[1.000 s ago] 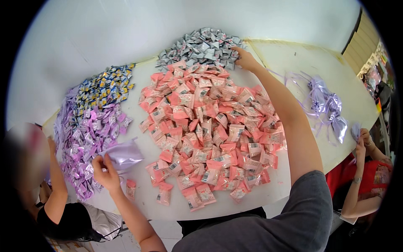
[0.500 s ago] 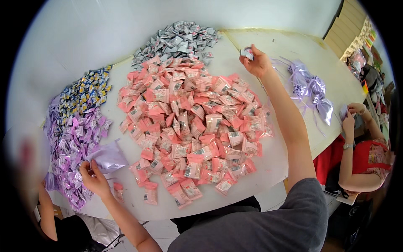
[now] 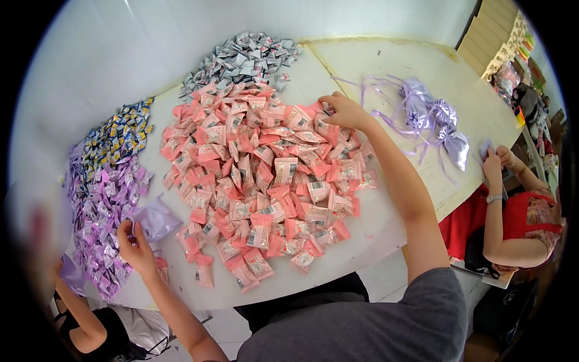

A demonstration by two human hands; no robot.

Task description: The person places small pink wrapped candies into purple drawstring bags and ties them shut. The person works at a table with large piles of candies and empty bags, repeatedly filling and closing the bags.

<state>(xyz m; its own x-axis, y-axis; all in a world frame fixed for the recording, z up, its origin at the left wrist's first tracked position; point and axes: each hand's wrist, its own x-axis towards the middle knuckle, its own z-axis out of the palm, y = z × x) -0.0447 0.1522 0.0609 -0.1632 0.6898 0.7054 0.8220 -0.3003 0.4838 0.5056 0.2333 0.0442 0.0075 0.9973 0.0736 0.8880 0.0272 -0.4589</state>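
My left hand (image 3: 137, 250) is closed on the edge of a lilac satin pouch (image 3: 155, 220), held over the table between the purple and pink packets. My right hand (image 3: 345, 113) reaches to the upper right side of a big heap of pink candy-like packets (image 3: 259, 181). A small part of a silver packet (image 3: 329, 110) shows among its curled fingers, which touch or hover just over the pink packets. Whether the fingertips also grip a pink packet is hidden.
Silver packets (image 3: 247, 60) lie at the back, blue-yellow packets (image 3: 117, 133) and purple packets (image 3: 108, 217) at the left. Filled lilac drawstring pouches (image 3: 437, 117) rest on the right of the white table (image 3: 362, 57). Co-workers' arms show left (image 3: 84, 308) and right (image 3: 496, 187).
My right hand has come down and left from the bare table to the pink heap, with the silver packet in it. My left hand still holds the pouch. The view has shifted slightly.
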